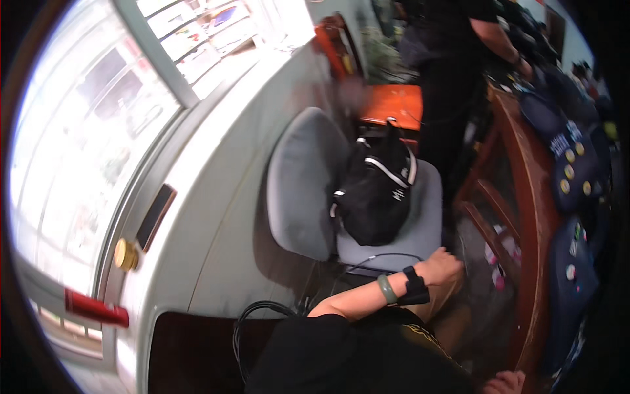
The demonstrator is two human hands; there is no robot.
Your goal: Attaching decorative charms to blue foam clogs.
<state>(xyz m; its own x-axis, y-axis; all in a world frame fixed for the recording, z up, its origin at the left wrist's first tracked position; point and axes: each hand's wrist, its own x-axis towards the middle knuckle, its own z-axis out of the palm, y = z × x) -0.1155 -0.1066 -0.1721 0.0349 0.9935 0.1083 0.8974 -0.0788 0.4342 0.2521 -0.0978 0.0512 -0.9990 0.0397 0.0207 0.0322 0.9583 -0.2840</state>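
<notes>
My left hand [441, 268] is closed, its fingers curled, above my bent knee. What it holds, if anything, is hidden. A green bangle [387, 289] and a black wristband [415, 282] circle that wrist. Just beyond the hand stands a grey chair [425, 220] carrying a black backpack [377, 197] with white trim. A thin black cable [387, 255] curves across the chair's near edge. At the lower edge, only part of my right hand [505, 383] shows, near the foot of a reddish-brown wooden frame [530, 197]; its grip is not clear.
An orange chair [394, 105] and a person in black [453, 79] are farther back. Dark blue bags [571, 157] line the right side. Along the left window ledge sit a gold-lidded jar [125, 255], a dark flat object [156, 217] and a red cylinder [97, 308]. Coiled black cable [239, 335] lies beside me.
</notes>
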